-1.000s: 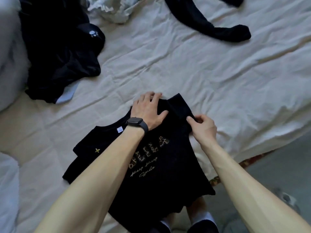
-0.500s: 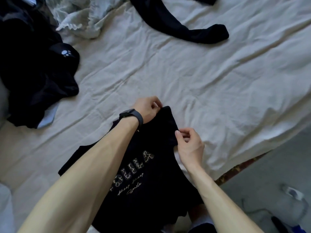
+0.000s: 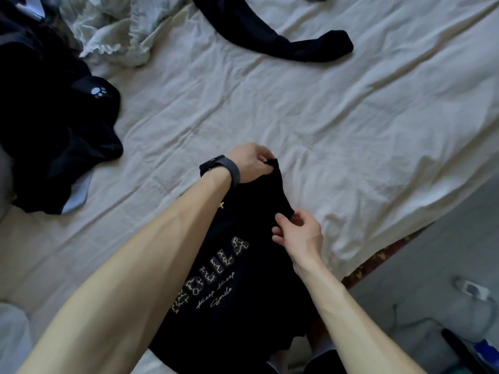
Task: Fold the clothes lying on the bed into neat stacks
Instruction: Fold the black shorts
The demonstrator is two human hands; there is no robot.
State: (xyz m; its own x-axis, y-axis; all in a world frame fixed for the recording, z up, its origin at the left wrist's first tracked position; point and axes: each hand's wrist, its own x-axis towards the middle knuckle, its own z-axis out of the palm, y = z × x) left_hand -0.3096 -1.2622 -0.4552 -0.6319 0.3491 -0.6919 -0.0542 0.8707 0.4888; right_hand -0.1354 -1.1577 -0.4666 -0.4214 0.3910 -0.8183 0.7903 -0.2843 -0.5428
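at bed [image 3: 324, 117] edge, black t-shirt [image 3: 256, 306] sleeve in pinch of left hand [image 3: 251, 163] and right hand [image 3: 299, 236]

From my feed it's mostly bed [image 3: 270, 109], covered by a creased off-white sheet [image 3: 378, 136]. It's brighter toward the far right and dimmer on the left, soft light with no hard shadows. At the right the sheet hangs over a dark red patterned mattress edge [image 3: 378, 261]. Past that there's pale grey floor [image 3: 445, 233] with a small white plug-looking thing [image 3: 474, 290], can't tell what exactly.
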